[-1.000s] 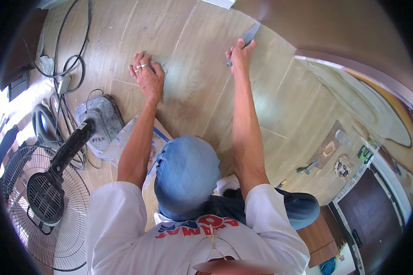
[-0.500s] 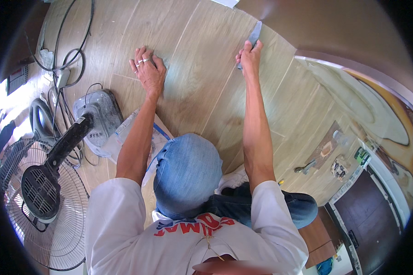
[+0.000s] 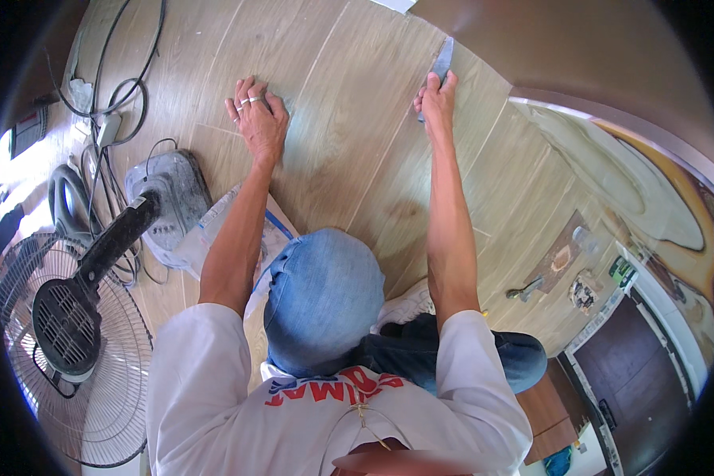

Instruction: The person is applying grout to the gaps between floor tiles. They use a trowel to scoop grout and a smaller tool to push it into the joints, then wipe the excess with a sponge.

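Note:
In my right hand point(image 3: 436, 97) is a flat grey blade point(image 3: 444, 59), gripped with the fingers wrapped round it. Its narrow tip points away from me and reaches the line where the wood-look floor point(image 3: 349, 127) meets a brown panel point(image 3: 563, 63). I cannot make out whether it is a knife or a scraper. My left hand point(image 3: 259, 119), with rings on its fingers, rests palm down on the floor to the left, fingers loosely spread and slightly bent, holding nothing I can see. Both arms are stretched forward past my denim-covered knee point(image 3: 325, 297).
A dusty standing fan point(image 3: 71, 325) is close on my left, beside tangled black cables point(image 3: 139, 87) and a plastic bag point(image 3: 214, 230). To the right lie a small tool point(image 3: 525, 289), a brown board point(image 3: 559, 258) and a clear cup point(image 3: 585, 238), near a dark framed panel point(image 3: 635, 381).
My right hand has shifted slightly right along the panel's foot with the blade. My left hand stays in nearly the same place on the floor.

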Action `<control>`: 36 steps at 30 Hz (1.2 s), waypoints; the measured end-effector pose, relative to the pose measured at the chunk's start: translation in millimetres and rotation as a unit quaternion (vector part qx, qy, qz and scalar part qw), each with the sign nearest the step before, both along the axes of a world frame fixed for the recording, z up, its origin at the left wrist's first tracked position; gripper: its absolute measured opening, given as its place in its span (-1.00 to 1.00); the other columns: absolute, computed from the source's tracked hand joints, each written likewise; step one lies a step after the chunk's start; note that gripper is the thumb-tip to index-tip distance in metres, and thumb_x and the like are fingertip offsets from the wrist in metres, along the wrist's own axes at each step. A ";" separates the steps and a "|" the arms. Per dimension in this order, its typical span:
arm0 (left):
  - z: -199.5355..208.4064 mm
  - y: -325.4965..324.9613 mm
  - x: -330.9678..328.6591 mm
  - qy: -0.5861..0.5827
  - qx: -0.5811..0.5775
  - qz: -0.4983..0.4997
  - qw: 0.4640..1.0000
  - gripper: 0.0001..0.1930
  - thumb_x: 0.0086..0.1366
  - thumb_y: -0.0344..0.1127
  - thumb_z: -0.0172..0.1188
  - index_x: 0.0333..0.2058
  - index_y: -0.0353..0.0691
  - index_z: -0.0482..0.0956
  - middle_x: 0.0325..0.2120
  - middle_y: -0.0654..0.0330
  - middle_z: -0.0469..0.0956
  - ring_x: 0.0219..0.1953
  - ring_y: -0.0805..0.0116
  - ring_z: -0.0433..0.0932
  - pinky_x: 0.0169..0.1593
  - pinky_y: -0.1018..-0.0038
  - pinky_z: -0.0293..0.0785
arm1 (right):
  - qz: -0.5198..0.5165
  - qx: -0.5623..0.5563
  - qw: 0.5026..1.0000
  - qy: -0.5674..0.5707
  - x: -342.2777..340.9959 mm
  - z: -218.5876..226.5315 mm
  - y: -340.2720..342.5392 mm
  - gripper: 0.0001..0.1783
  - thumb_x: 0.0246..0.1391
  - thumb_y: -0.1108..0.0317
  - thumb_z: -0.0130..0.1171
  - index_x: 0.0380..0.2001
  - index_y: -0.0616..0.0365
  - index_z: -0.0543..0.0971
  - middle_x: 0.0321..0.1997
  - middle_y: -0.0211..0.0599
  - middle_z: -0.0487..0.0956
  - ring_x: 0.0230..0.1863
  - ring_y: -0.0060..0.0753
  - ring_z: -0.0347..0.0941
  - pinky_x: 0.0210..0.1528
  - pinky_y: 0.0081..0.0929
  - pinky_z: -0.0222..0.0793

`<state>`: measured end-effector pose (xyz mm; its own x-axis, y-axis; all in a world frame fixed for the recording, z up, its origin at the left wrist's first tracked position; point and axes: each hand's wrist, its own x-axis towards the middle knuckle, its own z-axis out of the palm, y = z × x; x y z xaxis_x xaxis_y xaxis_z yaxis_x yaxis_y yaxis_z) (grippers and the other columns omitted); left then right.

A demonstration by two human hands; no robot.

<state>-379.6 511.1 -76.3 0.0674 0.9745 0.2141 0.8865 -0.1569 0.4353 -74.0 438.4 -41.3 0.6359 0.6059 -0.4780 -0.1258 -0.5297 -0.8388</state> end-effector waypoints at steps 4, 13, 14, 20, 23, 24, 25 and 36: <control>1.5 0.1 0.0 -0.010 -0.001 -0.001 1.000 -0.73 0.36 -0.29 0.09 0.00 -0.17 0.54 0.21 0.10 0.47 0.42 0.09 0.28 0.53 -0.06 -0.09 | 0.010 -0.032 0.998 -0.053 -6.0 -5.9 4.6 -0.32 0.41 0.19 -0.09 0.44 0.23 0.00 -0.43 -0.13 0.53 -0.56 -0.34 0.49 -0.52 -0.36 0.45; -6.4 -0.7 -6.7 -0.008 0.004 0.010 1.000 -0.72 0.35 -0.29 0.09 0.00 -0.16 0.54 0.21 0.09 0.48 0.42 0.09 0.28 0.52 -0.06 -0.10 | 0.048 -0.083 0.992 -0.086 -19.4 -3.5 -36.3 -0.42 0.41 0.11 -0.06 0.32 0.24 0.18 -0.38 -0.02 0.60 -0.57 -0.25 0.55 -0.52 -0.25 0.46; -4.8 2.3 -5.0 -0.012 0.009 0.007 1.000 -0.72 0.34 -0.29 0.10 0.00 -0.16 0.54 0.21 0.09 0.48 0.42 0.09 0.28 0.52 -0.06 -0.09 | 0.039 -0.073 0.992 -0.097 -15.4 0.3 -33.7 -0.42 0.41 0.11 -0.06 0.32 0.23 0.18 -0.40 -0.03 0.59 -0.58 -0.25 0.55 -0.53 -0.26 0.45; -4.4 0.3 -0.1 -0.017 0.011 0.009 1.000 -0.72 0.35 -0.29 0.09 -0.01 -0.16 0.54 0.20 0.09 0.49 0.41 0.09 0.29 0.52 -0.07 -0.09 | 0.039 -0.049 0.995 -0.078 9.7 3.0 -1.4 -0.36 0.45 0.17 -0.02 0.42 0.19 0.07 -0.54 -0.35 0.44 -0.66 -0.50 0.38 -0.66 -0.48 0.31; -4.2 -1.7 -3.9 -0.019 0.010 0.008 1.000 -0.73 0.35 -0.28 0.09 -0.01 -0.16 0.55 0.20 0.10 0.49 0.42 0.09 0.28 0.52 -0.06 -0.09 | 0.050 -0.087 0.989 -0.108 9.1 -1.4 6.2 -0.37 0.44 0.14 -0.03 0.41 0.18 0.09 -0.50 -0.22 0.51 -0.64 -0.39 0.44 -0.61 -0.40 0.37; -3.0 0.0 -0.9 -0.020 0.010 0.005 1.000 -0.73 0.35 -0.28 0.09 -0.01 -0.16 0.55 0.20 0.11 0.49 0.42 0.10 0.28 0.52 -0.06 -0.09 | 0.055 -0.090 0.985 -0.137 11.9 -6.1 5.1 -0.38 0.43 0.11 -0.05 0.40 0.16 0.11 -0.47 -0.11 0.56 -0.62 -0.31 0.50 -0.57 -0.32 0.41; -1.5 1.0 1.7 -0.021 0.010 0.001 1.000 -0.73 0.35 -0.28 0.09 -0.01 -0.16 0.55 0.19 0.12 0.49 0.42 0.10 0.28 0.52 -0.05 -0.09 | 0.059 -0.094 0.980 -0.166 13.9 -10.4 0.6 -0.39 0.43 0.07 -0.06 0.38 0.14 0.13 -0.43 0.00 0.61 -0.59 -0.22 0.55 -0.53 -0.25 0.46; -3.0 1.5 -0.8 -0.021 0.011 0.001 1.000 -0.73 0.34 -0.29 0.10 -0.01 -0.17 0.55 0.20 0.12 0.49 0.42 0.10 0.28 0.52 -0.07 -0.10 | 0.084 -0.099 0.979 -0.154 9.3 4.2 -27.5 -0.38 0.43 0.06 -0.02 0.38 0.15 0.15 -0.36 0.05 0.63 -0.52 -0.06 0.59 -0.34 -0.14 0.52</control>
